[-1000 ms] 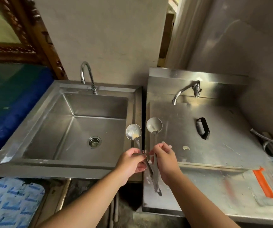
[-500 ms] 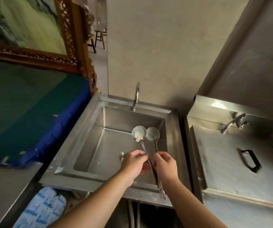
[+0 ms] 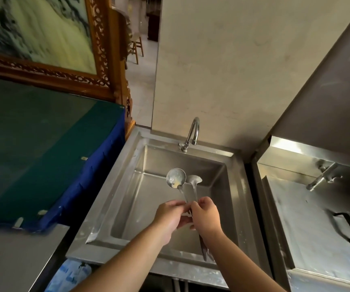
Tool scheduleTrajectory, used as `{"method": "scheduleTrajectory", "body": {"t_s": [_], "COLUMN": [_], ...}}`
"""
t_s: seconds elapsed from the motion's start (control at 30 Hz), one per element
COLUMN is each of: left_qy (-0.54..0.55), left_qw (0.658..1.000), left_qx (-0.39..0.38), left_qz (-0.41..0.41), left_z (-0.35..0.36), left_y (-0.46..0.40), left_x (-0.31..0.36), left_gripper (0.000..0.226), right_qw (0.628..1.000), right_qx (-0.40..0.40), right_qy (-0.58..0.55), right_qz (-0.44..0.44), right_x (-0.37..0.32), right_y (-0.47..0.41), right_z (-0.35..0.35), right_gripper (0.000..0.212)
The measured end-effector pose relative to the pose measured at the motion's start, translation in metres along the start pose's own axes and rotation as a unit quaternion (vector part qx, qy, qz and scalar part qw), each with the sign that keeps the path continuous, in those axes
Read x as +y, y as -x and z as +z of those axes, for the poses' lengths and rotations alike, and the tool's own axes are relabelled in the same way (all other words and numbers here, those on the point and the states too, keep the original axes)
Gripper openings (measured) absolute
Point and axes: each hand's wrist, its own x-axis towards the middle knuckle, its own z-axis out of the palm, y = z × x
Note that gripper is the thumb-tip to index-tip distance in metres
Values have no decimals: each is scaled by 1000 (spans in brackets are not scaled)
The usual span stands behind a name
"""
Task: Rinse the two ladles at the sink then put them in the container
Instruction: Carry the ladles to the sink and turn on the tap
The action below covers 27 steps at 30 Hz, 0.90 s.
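Two steel ladles are held side by side over the steel sink (image 3: 239,186). The left ladle (image 3: 175,178) faces me, its bowl smeared with yellowish residue. The right ladle (image 3: 194,179) is turned edge-on. My left hand (image 3: 171,216) pinches the left ladle's handle. My right hand (image 3: 206,217) grips the right ladle's handle, whose end sticks out below my wrist. The faucet (image 3: 192,133) stands at the sink's back rim, and no water runs from it. No container for the ladles is in view.
A second steel unit (image 3: 317,218) with a flat lid, a black handle (image 3: 347,228) and its own tap (image 3: 322,175) stands to the right. To the left lies a green-topped table with blue cloth (image 3: 98,175), and behind it a carved wooden frame (image 3: 104,66).
My view and both hands have shifted left from the covered unit to over the open sink. The right ladle has turned from facing me to edge-on. Both hands keep hold of the handles.
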Motion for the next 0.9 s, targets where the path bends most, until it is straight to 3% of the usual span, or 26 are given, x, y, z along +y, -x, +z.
{"method": "scheduleTrajectory", "body": {"t_s": [0.17,0.27,0.37,0.57,0.73,0.83,0.9], "left_qy": [-49,-100,-142,-218,-338,-390,-421], "left_qw": [998,995,990,975,931,913,904], "left_qx": [9,13,8,-32,-113,-102,-75], "left_qz": [-28,-22,-15,-44,-81,-66,-26], "left_z": [1,8,24,44,14,-8,-17], "left_y": [-28,-48,-69,-116,-146,-185,-221], "left_x": [6,13,20,11,-10,-1,14], "left_gripper": [14,4,10,12,13,20,11], "right_qw": [1000,998,996,988,980,975,971], "right_qx": [-14,-13,-19,-10,22,56,72], "right_qy": [24,54,91,152,194,216,228], "right_qz": [9,4,-4,-31,-21,-5,5], "right_x": [0,1,3,13,22,29,32], "right_y": [-45,-78,-109,-173,-215,-234,-243], "right_z": [7,6,1,-14,-23,-20,-17], "right_gripper": [8,19,32,37,48,61,65]}}
